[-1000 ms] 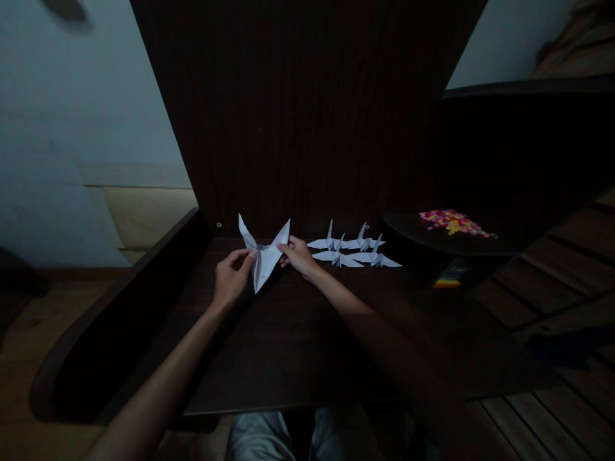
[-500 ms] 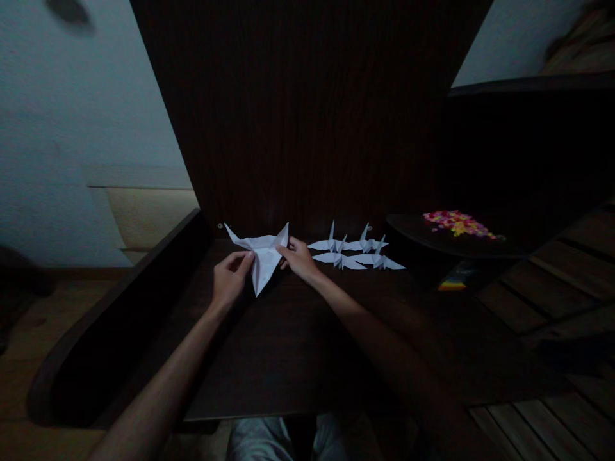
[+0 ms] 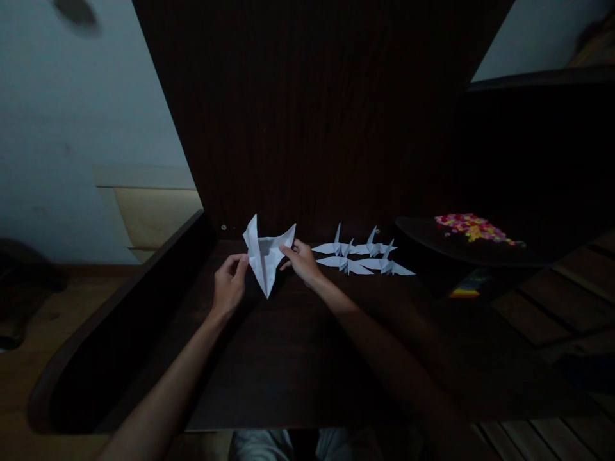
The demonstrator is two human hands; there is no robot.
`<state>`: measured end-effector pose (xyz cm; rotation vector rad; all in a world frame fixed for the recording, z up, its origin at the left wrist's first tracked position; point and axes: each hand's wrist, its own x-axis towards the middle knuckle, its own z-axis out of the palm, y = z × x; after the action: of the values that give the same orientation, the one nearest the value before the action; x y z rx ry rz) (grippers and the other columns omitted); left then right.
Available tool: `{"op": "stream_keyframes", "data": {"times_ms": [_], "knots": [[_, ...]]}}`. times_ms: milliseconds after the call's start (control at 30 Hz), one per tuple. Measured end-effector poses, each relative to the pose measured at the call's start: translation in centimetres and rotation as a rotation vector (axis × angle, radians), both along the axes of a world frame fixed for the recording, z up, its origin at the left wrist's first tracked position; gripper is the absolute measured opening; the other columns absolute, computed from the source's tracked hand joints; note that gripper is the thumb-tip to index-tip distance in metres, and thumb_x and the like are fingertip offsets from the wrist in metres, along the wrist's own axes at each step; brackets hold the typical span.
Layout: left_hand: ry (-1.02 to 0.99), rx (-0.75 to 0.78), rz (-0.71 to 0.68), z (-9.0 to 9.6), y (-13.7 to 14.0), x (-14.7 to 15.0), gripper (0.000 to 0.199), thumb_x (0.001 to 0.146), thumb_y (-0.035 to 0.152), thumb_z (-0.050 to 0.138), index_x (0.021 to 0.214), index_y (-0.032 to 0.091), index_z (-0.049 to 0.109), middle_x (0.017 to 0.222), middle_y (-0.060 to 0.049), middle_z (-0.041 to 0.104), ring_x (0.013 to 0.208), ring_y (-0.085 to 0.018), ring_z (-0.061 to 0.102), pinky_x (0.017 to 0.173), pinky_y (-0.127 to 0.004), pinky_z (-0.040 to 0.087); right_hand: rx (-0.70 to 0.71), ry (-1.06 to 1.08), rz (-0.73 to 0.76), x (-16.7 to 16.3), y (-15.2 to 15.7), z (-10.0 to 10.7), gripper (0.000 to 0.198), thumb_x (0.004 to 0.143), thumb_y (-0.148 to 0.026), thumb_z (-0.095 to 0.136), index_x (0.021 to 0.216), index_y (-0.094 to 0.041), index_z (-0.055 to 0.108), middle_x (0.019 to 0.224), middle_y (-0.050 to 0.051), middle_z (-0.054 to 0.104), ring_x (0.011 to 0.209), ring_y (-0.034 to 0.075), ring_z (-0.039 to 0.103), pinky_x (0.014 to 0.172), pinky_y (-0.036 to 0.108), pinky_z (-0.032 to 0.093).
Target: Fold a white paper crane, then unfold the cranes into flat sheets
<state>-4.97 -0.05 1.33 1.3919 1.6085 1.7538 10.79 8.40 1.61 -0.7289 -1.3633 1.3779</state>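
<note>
Between my hands is a partly folded sheet of white origami paper [image 3: 262, 261], lifted above the dark desk, with a point facing down toward me and two flaps rising at its top. My left hand [image 3: 229, 282] pinches its left edge between thumb and fingers. On the other side, my right hand [image 3: 301, 261] grips the right flap, thumb in front and fingers partly hidden behind the paper. Just right of my right hand, several finished white paper cranes [image 3: 344, 262] sit in two rows on the desk, wings spread.
The dark wooden desk [image 3: 288, 358] has a tall back panel [image 3: 312, 128] and a raised side wall [image 3: 129, 314] at left. On a dark shelf [image 3: 413, 230] at right lies a pile of small pink, red and yellow pieces [image 3: 473, 227]. A pale wall stands at left.
The left flap of the paper has swung up and inward from pointing out to the left. My left hand has shifted its hold toward the paper's edge. The view has moved slightly.
</note>
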Motion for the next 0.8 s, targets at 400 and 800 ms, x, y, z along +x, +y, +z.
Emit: {"op": "stream_keyframes", "data": {"times_ms": [400,800], "knots": [[0.235,0.139,0.247,-0.9,-0.4,0.2,0.018,0.084,0.034,0.058,0.091,0.018,0.064,0.091,-0.004,0.063,0.080,-0.017,0.061,0.070,-0.029,0.050,0.124,-0.114,-0.030,-1.1,-1.7,0.5,0.014,0.075,-0.031,0.062,0.080,-0.019,0.056,0.077,0.000,0.063,0.066,0.014,0.062,0.045,0.021,0.052],[0.562,0.306,0.401,-0.6,-0.7,0.2,0.012,0.083,0.027,0.063,0.085,0.016,0.067,0.083,-0.003,0.064,0.071,-0.014,0.062,0.065,-0.026,0.051,0.686,-0.541,-0.215,-1.5,-5.5,2.3,0.012,0.081,-0.016,0.056,0.089,-0.021,0.063,0.090,0.003,0.067,0.079,0.016,0.062,0.072,0.026,0.048]]}}
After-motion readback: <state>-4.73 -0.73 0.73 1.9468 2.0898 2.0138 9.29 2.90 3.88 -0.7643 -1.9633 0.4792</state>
